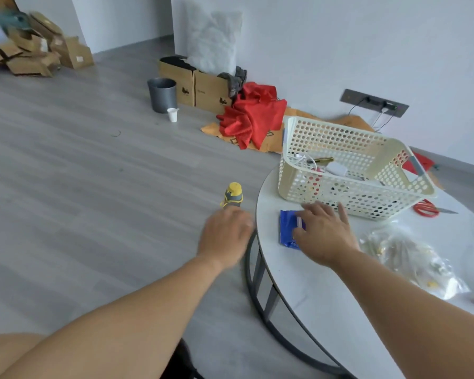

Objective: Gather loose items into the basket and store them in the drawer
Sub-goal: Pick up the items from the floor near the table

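Table [312, 294], round and white on a dark frame, carries everything; places below are given from the basket [350, 170].

Basket: cream, perforated, toward the far side of the table, already holding a white cable, a white block and a few small items I cannot name. Its near wall stands just beyond the right hand.

Clear bag [413, 258]: crinkled plastic with small yellowish bits inside, well to the near right of the basket. Slippery and floppy by the look of it; lifted by one corner it could spill.

Blue packet [286, 228]: flat, just near-left of the basket, close to the table's edge. Right hand [326, 233] lies over it, fingers [342, 212] spread and nearly straight, thumb pressing a small pale stick-like thing onto the packet. Nothing truly gripped yet.

Red scissors [426, 207]: right of the basket, partly hidden behind its corner, blade pointing away.

Left hand [225, 236]: off the table's edge, left of the basket, blurred; cannot tell if its fingers hold anything. Yellow-capped bottle [233, 195] stands on the floor just beyond it.

Risks, as I judge them: a flat packet pressed rather than pinched may slide off the nearby edge; the stick could roll free; the scissors are easily overlooked.
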`<state>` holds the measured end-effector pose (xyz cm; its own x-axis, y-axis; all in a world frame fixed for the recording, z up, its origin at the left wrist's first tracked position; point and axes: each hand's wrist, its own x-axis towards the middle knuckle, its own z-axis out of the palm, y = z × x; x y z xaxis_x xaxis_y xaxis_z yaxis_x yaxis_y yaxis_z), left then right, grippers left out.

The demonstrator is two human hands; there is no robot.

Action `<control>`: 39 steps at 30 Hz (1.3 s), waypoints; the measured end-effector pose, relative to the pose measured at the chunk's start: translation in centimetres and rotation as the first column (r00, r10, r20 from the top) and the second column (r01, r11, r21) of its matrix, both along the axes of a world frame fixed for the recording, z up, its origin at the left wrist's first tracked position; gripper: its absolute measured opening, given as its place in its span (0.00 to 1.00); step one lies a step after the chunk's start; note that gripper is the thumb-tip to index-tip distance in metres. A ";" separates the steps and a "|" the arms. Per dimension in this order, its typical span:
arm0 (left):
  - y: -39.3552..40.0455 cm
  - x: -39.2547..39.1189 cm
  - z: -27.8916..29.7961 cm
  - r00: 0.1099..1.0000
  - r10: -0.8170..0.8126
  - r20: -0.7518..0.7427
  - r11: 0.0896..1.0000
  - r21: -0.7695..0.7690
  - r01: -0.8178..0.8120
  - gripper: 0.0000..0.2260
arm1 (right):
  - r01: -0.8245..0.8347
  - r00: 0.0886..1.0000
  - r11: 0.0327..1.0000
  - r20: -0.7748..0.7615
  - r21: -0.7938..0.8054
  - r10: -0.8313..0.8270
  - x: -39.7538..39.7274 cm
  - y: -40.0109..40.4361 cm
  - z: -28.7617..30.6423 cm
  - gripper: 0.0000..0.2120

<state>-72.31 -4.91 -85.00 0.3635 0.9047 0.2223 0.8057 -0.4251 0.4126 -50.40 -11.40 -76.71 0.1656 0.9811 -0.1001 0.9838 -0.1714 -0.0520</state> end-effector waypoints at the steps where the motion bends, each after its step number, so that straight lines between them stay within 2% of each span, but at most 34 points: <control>1: 1.1 -1.8 -0.8 0.977 0.203 0.068 0.978 -0.059 -0.199 0.16 | -0.111 0.993 0.988 0.061 0.111 0.104 -1.3 0.6 0.3 0.25; 2: 2.4 -3.7 -2.0 0.933 0.357 0.040 0.921 -0.183 -0.345 0.14 | -0.199 0.980 0.963 0.065 0.184 0.190 -2.7 1.4 0.3 0.22; 3: 3.5 -5.2 -3.7 0.907 0.417 -0.057 0.848 -0.336 -0.411 0.13 | -0.247 0.968 0.946 0.012 0.210 0.250 -4.1 2.4 -0.3 0.19; 4: 4.4 -6.2 -5.2 0.907 0.385 -0.173 0.772 -0.478 -0.419 0.14 | -0.270 0.957 0.945 -0.054 0.184 0.283 -5.3 3.5 -1.1 0.17; 5: 5.1 -6.7 -6.5 0.923 0.293 -0.250 0.703 -0.597 -0.385 0.15 | -0.296 0.948 0.947 -0.086 0.123 0.307 -6.1 4.7 -2.5 0.16; 7: 6.0 -6.5 -8.6 0.932 0.043 -0.359 0.625 -0.718 -0.305 0.15 | -0.353 0.931 0.935 -0.085 0.037 0.355 -6.7 6.5 -4.9 0.16; 9: 7.3 -5.2 -11.1 0.928 -0.086 -0.363 0.586 -0.771 -0.248 0.14 | -0.331 0.929 0.940 -0.144 0.083 0.340 -6.7 7.7 -6.7 0.17; 12: 10.3 -1.9 -15.0 0.951 -0.101 -0.292 0.651 -0.742 -0.159 0.16 | -0.249 0.938 0.951 -0.197 0.185 0.284 -6.7 8.2 -7.5 0.17; 14: 12.0 0.3 -16.9 0.974 -0.011 -0.225 0.705 -0.693 -0.152 0.24 | -0.236 0.929 0.944 -0.231 0.231 0.289 -7.0 8.0 -7.4 0.20; 16: 13.5 3.1 -18.9 0.972 0.012 -0.234 0.746 -0.645 -0.165 0.32 | -0.194 0.927 0.941 -0.262 0.279 0.269 -6.7 8.1 -7.4 0.22; 18: 14.8 4.6 -20.6 0.958 -0.040 -0.283 0.779 -0.609 -0.148 0.36 | -0.169 0.928 0.933 -0.269 0.317 0.259 -6.8 8.2 -7.7 0.19; 20: 15.6 5.3 -22.5 0.947 -0.070 -0.314 0.778 -0.611 -0.145 0.36 | -0.163 0.930 0.928 -0.262 0.336 0.258 -6.7 8.4 -7.9 0.18; 23: 15.1 5.1 -23.5 0.952 -0.031 -0.306 0.845 -0.517 -0.139 0.30 | -0.162 0.927 0.921 -0.266 0.354 0.265 -6.7 8.7 -8.1 0.21; 25: 14.6 4.4 -22.9 0.966 0.002 -0.259 0.845 -0.516 -0.140 0.26 | -0.138 0.933 0.926 -0.266 0.352 0.241 -6.8 8.7 -8.0 0.21; 27: 14.3 3.0 -21.6 0.983 0.130 -0.129 0.752 -0.633 -0.182 0.25 | -0.113 0.946 0.931 -0.250 0.347 0.208 -6.8 8.6 -7.9 0.18; 28: 14.2 2.0 -20.4 0.971 0.239 -0.015 0.688 -0.703 -0.180 0.27 | -0.093 0.950 0.934 -0.249 0.346 0.187 -6.9 8.5 -7.8 0.17; 30: 14.1 0.3 -17.0 0.875 0.401 0.272 0.602 -0.798 -0.028 0.30 | -0.072 0.957 0.942 -0.244 0.328 0.158 -6.9 8.4 -7.7 0.19; 31: 14.2 -0.6 -14.8 0.833 0.402 0.379 0.582 -0.809 0.087 0.29 | -0.075 0.958 0.947 -0.242 0.313 0.156 -7.0 8.3 -7.6 0.23; 33: 14.5 -2.3 -10.2 0.821 0.283 0.496 0.565 -0.778 0.275 0.26 | -0.100 0.958 0.959 -0.236 0.265 0.165 -7.1 8.2 -6.9 0.32; 36: 14.9 -3.7 -2.8 0.804 0.076 0.590 0.592 -0.675 0.440 0.25 | -0.136 0.957 0.978 -0.235 0.157 0.170 -7.5 8.1 -5.6 0.50; 37: 14.9 -3.4 -0.6 0.808 -0.019 0.589 0.588 -0.647 0.485 0.25 | -0.117 0.954 0.985 -0.262 0.125 0.147 -7.6 8.1 -5.3 0.55; 39: 14.7 -2.6 2.7 0.841 -0.216 0.496 0.578 -0.629 0.519 0.27 | -0.042 0.935 0.995 -0.347 0.086 0.069 -7.5 8.0 -4.7 0.62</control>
